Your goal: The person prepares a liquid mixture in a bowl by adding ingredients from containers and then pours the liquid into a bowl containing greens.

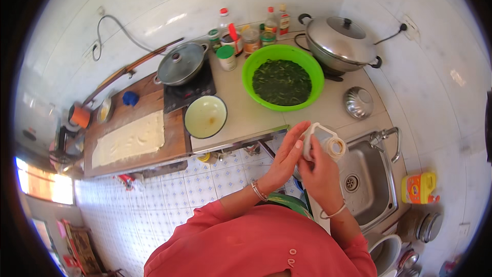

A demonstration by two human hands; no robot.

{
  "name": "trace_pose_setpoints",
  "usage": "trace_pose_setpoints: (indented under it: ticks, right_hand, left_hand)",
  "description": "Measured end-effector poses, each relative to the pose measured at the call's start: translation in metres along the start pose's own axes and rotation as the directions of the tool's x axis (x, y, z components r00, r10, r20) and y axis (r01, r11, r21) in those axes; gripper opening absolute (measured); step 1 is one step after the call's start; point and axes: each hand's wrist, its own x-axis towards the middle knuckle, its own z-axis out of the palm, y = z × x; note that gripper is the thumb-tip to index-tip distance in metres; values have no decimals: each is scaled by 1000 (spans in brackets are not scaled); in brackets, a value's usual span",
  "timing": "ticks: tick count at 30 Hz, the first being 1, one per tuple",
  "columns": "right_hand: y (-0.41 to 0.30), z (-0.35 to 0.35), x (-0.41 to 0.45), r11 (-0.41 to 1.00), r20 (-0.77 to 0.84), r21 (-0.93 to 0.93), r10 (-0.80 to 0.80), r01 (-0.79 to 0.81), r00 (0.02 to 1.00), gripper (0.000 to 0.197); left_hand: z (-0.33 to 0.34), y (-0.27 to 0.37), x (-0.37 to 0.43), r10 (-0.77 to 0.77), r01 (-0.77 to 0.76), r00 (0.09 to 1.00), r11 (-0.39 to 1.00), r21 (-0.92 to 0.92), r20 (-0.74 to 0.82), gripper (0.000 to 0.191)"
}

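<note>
Between my hands is a whitish translucent plastic jug (333, 147), tilted, its round open mouth facing up and to the right near the sink. My right hand (319, 169) has its fingers curled around the jug's handle. My left hand (286, 154) lies against the jug's left side with the fingers extended. Beyond them on the counter stands a bright green plastic basin (251, 92) holding dark leafy greens in liquid. To its lower left is a pale enamel bowl (205, 117) with a dark rim. A fluted metal bowl (358, 102) sits right of the basin.
A steel sink (363, 188) with a faucet (386, 138) lies at right, beside a yellow detergent jug (419, 188). Rolled dough (130, 138) covers part of a wooden board (173, 130). A lidded pan (180, 63), lidded wok (342, 44) and several bottles line the back.
</note>
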Motion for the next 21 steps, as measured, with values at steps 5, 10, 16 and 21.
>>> trace_pose_setpoints:
  ticks: [5,10,16,21]
  right_hand:
    - [-7,-15,7,909,112,372,159,-190,981,52]
    - [-21,-10,13,820,161,561,22,-110,987,46]
    - [-75,19,28,748,304,641,-43,-171,952,45]
    - [-111,64,39,766,401,621,-131,-164,907,43]
  left_hand:
    - [-54,-58,-25,-167,172,946,985,-7,-278,49]
    - [-106,-110,-68,-604,589,638,782,-203,-478,49]
    - [-165,-129,-137,-786,607,502,617,-501,-360,42]
    - [-220,-104,-180,-744,384,643,516,-766,-179,33]
